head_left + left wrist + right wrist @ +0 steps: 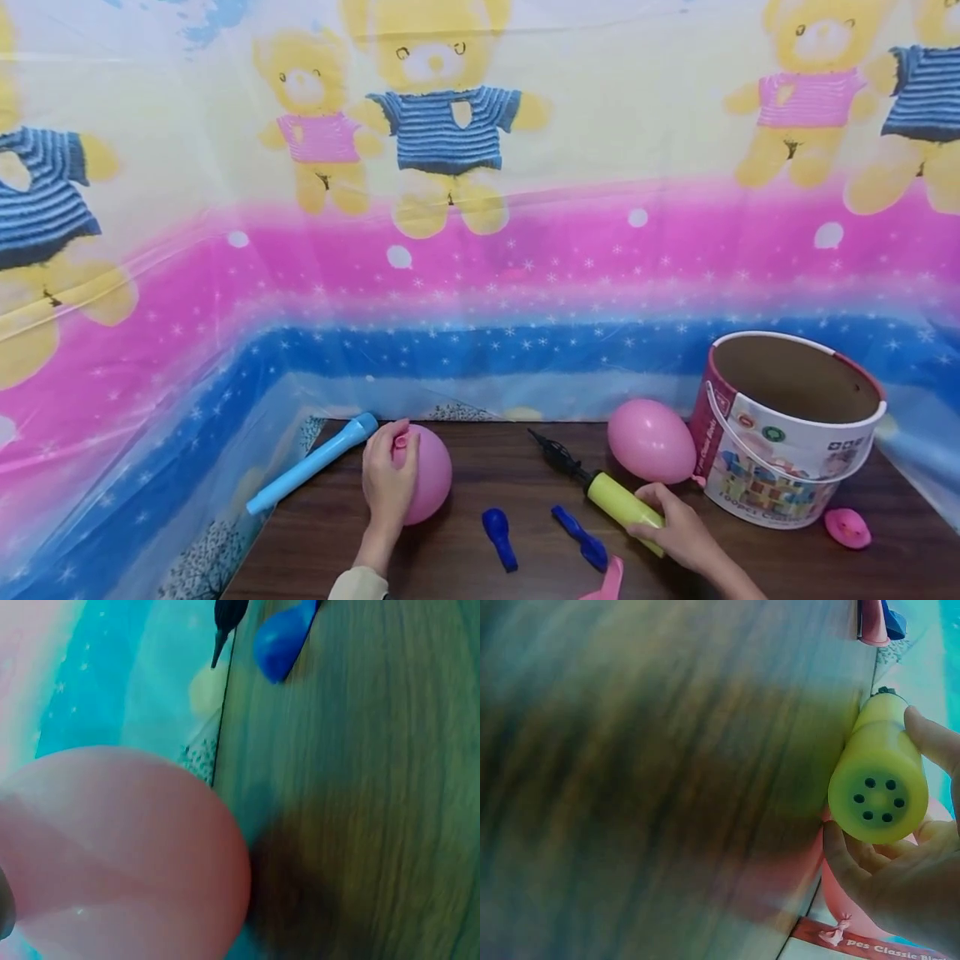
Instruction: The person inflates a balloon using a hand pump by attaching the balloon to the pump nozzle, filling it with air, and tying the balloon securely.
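My left hand holds an inflated pink balloon, its neck showing up between thumb and fingers. That balloon fills the lower left of the left wrist view. On the right, my right hand grips the yellow barrel of a balloon pump, whose black nozzle end points to the back left. The right wrist view shows the pump's holed end, with thumb and fingers around the barrel. Between the hands lie two flat blue balloons, one nearer the left and one nearer the pump.
Behind the right hand rests a tied pink balloon against a printed bucket with a wire handle. A small pink item lies beside the bucket. A light-blue tube lies at the left edge, and a flat pink balloon at the front.
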`<state>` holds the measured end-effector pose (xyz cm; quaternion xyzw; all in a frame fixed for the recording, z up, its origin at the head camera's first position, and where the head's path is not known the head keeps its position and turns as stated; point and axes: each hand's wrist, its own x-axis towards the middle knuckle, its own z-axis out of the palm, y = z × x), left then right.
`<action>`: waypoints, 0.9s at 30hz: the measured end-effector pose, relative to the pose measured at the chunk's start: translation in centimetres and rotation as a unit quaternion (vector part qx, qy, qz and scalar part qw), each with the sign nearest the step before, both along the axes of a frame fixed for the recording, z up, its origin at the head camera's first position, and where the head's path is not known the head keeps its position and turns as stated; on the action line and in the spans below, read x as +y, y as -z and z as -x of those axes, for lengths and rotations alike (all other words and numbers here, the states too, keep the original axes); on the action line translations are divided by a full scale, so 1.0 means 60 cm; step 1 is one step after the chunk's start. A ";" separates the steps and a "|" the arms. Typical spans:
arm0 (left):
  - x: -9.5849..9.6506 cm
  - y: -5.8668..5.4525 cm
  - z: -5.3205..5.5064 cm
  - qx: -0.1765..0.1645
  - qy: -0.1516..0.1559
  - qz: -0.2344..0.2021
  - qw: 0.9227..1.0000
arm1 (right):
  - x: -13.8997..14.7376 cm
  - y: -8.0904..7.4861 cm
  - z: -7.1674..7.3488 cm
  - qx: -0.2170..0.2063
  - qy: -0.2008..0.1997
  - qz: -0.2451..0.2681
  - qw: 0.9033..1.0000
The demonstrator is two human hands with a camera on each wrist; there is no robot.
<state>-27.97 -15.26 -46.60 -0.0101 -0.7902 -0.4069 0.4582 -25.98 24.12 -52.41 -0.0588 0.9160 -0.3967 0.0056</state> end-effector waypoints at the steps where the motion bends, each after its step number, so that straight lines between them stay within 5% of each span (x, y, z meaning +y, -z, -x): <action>1: 0.003 0.002 0.002 0.016 0.001 0.010 1.000 | 0.001 0.000 0.000 -0.003 -0.001 0.002 1.000; 6: 0.018 0.009 0.018 0.090 0.011 0.070 0.993 | 0.007 0.000 0.002 -0.020 0.000 0.011 1.000; 13: 0.019 0.017 0.038 0.140 0.008 0.135 0.981 | 0.003 0.003 0.002 -0.043 0.000 0.019 0.999; 16: 0.026 0.023 0.043 0.170 0.009 0.178 0.969 | 0.004 0.005 0.001 -0.049 0.000 0.024 0.998; 20: 0.051 0.036 0.043 0.197 0.051 0.244 0.948 | 0.006 0.006 0.001 -0.054 0.005 0.027 0.998; 23: 0.075 0.052 0.036 0.168 0.103 0.304 0.932 | 0.008 0.005 0.002 -0.053 0.006 0.029 0.998; 27: 0.089 0.076 0.013 0.032 0.176 0.321 0.930 | 0.008 0.005 0.005 -0.058 0.002 0.034 0.998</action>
